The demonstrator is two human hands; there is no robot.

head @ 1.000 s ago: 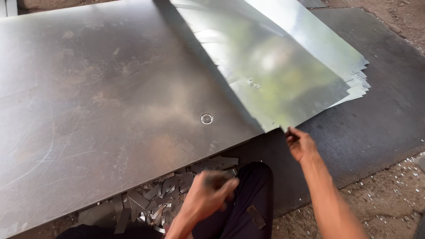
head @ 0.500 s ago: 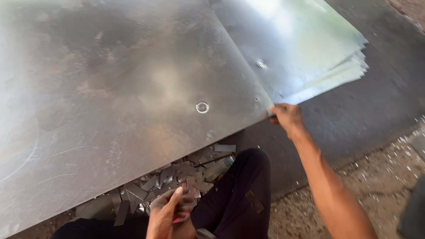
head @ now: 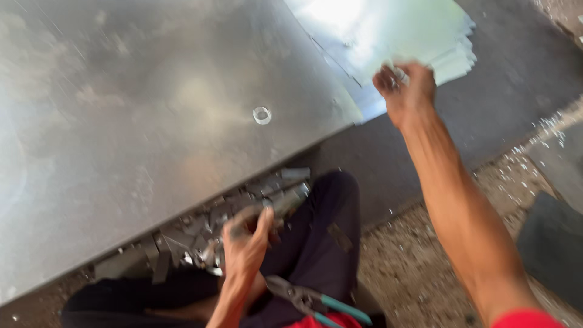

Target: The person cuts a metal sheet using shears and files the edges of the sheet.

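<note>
A large galvanised metal sheet [head: 152, 121] lies flat on the ground and fills the left of the view. A small metal ring [head: 262, 115] rests on it near its right edge. A stack of thinner shiny sheets [head: 388, 30] lies at the top right. My right hand [head: 404, 85] grips the near corner of that stack. My left hand [head: 246, 240] is low by my knee with curled fingers, in a pile of small metal offcuts [head: 182, 234]. Motion blur hides whether it holds one.
Tin snips with teal handles [head: 316, 300] lie on my dark trouser leg [head: 325, 237]. A dark rubber mat [head: 486, 103] lies under the sheets. Gravelly ground with bright metal chips [head: 413, 261] is to the right, beside another dark mat piece [head: 555, 243].
My right hand moved up and right along the stack's edge and now grips its corner. My left hand stayed by the offcuts at my knee. The view shifted and blurred.
</note>
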